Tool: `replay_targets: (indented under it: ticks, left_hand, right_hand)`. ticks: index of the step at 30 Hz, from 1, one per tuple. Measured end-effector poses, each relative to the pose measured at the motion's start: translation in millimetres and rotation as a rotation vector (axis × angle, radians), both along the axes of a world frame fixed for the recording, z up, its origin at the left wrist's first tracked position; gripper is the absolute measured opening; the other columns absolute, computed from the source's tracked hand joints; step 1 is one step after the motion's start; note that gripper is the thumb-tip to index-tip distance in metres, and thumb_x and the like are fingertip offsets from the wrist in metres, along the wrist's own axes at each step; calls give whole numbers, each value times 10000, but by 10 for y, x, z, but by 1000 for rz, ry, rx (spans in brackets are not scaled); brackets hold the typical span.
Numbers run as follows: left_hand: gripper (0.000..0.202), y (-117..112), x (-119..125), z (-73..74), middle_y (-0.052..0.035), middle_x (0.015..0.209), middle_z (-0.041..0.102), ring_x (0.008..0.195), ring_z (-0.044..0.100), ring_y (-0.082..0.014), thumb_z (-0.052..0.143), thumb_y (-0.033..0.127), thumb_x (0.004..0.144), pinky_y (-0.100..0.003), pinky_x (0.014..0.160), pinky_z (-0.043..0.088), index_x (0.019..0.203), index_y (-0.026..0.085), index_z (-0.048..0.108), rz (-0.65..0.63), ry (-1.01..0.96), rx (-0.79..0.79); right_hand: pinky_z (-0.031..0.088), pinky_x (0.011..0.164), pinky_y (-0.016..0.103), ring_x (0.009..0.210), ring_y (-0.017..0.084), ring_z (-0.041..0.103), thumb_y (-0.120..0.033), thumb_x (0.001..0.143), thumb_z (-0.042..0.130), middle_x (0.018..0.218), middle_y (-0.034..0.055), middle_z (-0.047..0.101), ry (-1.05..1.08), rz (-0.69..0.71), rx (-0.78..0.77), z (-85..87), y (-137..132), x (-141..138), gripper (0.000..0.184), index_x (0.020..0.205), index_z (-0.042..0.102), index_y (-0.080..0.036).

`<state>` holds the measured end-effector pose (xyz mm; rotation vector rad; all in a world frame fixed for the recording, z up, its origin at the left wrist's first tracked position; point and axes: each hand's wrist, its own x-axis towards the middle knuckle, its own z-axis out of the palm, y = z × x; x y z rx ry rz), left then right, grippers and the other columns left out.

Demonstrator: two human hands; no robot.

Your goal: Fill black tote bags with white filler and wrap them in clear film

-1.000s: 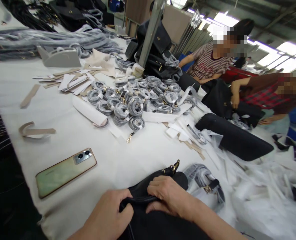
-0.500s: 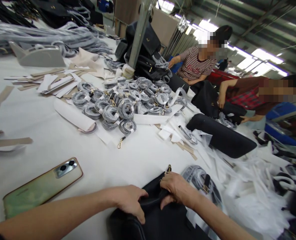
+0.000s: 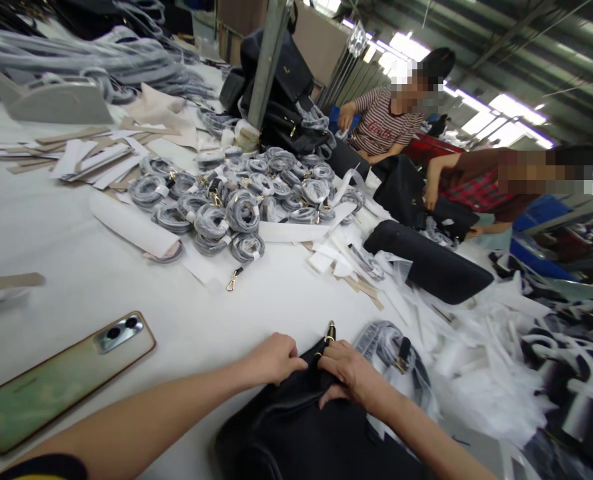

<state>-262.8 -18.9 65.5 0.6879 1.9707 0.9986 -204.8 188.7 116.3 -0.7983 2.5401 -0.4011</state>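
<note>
A black handbag (image 3: 296,433) lies at the near edge of the white table, partly cut off by the bottom of the view. My left hand (image 3: 279,360) is closed on the bag's far upper edge, thumb towards the right. Close beside it, my right hand (image 3: 350,371) pinches the bag's rim, next to a gold metal fitting (image 3: 330,331) that sticks up at its corner. Some of the fingers of both hands are hidden by the leather. Right of my right hand lies a coiled strap in clear plastic (image 3: 383,343).
A phone (image 3: 71,380) lies at left. Several wrapped strap coils (image 3: 246,212) are heaped mid-table, near paper strips (image 3: 99,160) and a metal post (image 3: 271,67). A black panel (image 3: 429,263) and crumpled white wrapping (image 3: 496,383) lie at right. Two people (image 3: 383,123) handle black bags across the table.
My left hand has moved up and away from the middle of the bag's opening to its far edge. My right hand keeps its hold. The view has shifted slightly right.
</note>
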Motion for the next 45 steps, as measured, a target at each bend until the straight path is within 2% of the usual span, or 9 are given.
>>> replay_targets:
  ticks: [10,14,19,23,28,33,37,40,45]
  left_hand:
    - [153,88,-76,115,-32,576,601,621,580,-204,619,323,614,-288,579,408,569,177,610,-52,48,-47]
    - [137,-85,-226,91,-30,624,614,664,609,-194,571,285,676,-268,598,439,711,165,626,37,-5,-49]
    - [430,-418,-248,273,-54,782,660,620,632,-155,249,381,908,-253,563,479,1136,152,532,113,-148,-23]
    - [453,-595,30,324,-37,922,657,817,614,-211,527,397,783,-314,743,456,1209,243,496,-38,-45,101]
    - [444,-472,195,-4,39,721,533,691,514,-178,547,184,618,-266,638,376,1057,243,516,-128,-158,10]
    - [364,-459,240,-79,55,659,447,652,464,-164,512,177,614,-254,604,341,972,237,487,-90,-121,28]
    - [343,-705,349,-50,54,681,448,677,490,-172,481,214,652,-262,634,378,993,233,458,-103,-106,31]
    - [305,-912,413,-130,35,738,515,771,540,-202,512,276,678,-295,722,420,977,233,467,-72,-108,65]
    - [452,-1069,431,-359,6,881,657,829,627,-247,669,493,676,-359,777,487,1016,261,481,11,-390,220]
  right_hand:
    - [400,888,384,976,222,529,-644,814,492,1004,85,615,96,22,-89,303,-209,61,467,874,575,-189]
    - [422,737,312,805,186,526,-657,836,444,804,49,609,77,-10,-69,64,-376,-138,495,836,556,-174]
    - [387,669,296,734,178,499,-617,916,314,753,42,595,135,-10,-16,-417,-494,-289,523,788,572,-180]
    - [384,664,294,691,171,490,-517,970,264,716,40,567,124,-200,-99,-550,-504,-252,496,826,596,-178]
    - [421,703,300,697,171,530,-473,969,312,728,47,588,139,-422,-176,-554,-585,-205,433,858,620,-191]
    - [473,769,310,801,172,602,-439,951,382,871,34,662,246,-733,-359,-278,-579,-136,318,1027,615,-237]
    - [501,794,365,844,203,636,-473,910,452,940,60,684,353,-1042,-477,241,-236,385,350,1124,563,-219]
    - [519,811,390,895,225,656,-512,896,465,966,96,691,387,-1370,-628,588,85,1263,412,1149,533,-194]
    - [492,901,383,989,235,660,-535,804,628,1008,118,698,216,-2120,-1343,714,-128,3016,507,1174,521,-205]
